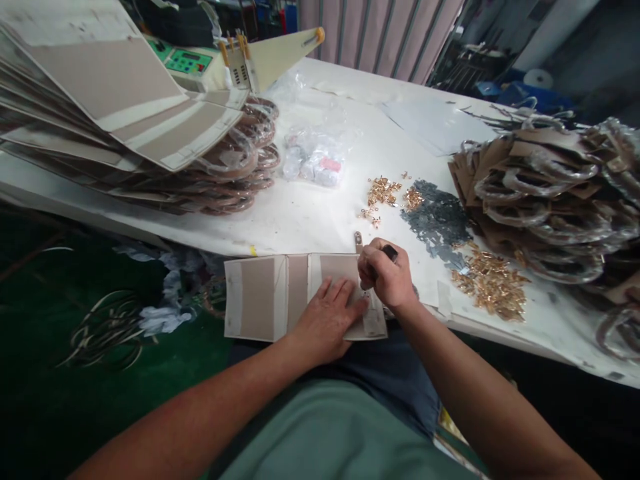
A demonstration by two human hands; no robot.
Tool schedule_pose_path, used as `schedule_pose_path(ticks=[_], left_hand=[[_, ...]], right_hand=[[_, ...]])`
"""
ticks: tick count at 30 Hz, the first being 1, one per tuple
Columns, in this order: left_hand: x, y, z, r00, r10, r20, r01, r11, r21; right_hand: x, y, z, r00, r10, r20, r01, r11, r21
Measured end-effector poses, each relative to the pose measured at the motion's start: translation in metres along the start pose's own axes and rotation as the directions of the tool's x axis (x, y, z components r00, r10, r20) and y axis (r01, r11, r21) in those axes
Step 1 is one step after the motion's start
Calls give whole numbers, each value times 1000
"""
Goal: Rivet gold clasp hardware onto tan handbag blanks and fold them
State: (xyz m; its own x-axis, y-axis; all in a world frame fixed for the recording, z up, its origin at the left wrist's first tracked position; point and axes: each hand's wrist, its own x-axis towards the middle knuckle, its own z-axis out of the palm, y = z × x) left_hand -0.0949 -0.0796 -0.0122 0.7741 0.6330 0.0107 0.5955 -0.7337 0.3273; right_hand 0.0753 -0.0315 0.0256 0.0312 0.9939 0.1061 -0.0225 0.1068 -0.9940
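A beige bag panel with pale strips lies at the table's front edge, partly over my lap. My left hand rests flat on its right section, fingers spread. Closed in a fist, my right hand is over the panel's right end and grips a tool with a dark handle; the tool's lower end is mostly hidden by the fingers. A small strap tab with metal on it sticks out past the panel's far edge, just beyond my right hand.
Gold metal fittings and thin grey metal pieces lie in heaps to the right. Stacked panels with wrapped handles stand at the left, more wrapped handles at the right. A plastic bag lies farther back, near a machine.
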Motion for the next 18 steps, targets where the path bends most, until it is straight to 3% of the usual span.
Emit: schedule_pose_path(ticks=[5, 9, 13, 16, 18], left_hand=[[1, -1, 2, 999, 2, -53, -3, 1000, -20], [1, -1, 0, 999, 13, -39, -14, 999, -29], [-2, -2, -3, 1000, 0, -27, -1, 1000, -17], [-3, -2, -4, 1000, 9, -10, -9, 1000, -13], [-2, -2, -4, 1000, 8, 0, -8, 1000, -5]], right_hand=[[-2, 0, 15, 980, -58, 192, 120, 938, -324], [-3, 3, 10, 966, -83, 243, 171, 915, -365], [-3, -2, -2, 995, -20, 99, 35, 988, -153], [-7, -3, -6, 997, -69, -29, 73, 987, 146], [-11, 0, -7, 993, -98, -73, 111, 974, 200]])
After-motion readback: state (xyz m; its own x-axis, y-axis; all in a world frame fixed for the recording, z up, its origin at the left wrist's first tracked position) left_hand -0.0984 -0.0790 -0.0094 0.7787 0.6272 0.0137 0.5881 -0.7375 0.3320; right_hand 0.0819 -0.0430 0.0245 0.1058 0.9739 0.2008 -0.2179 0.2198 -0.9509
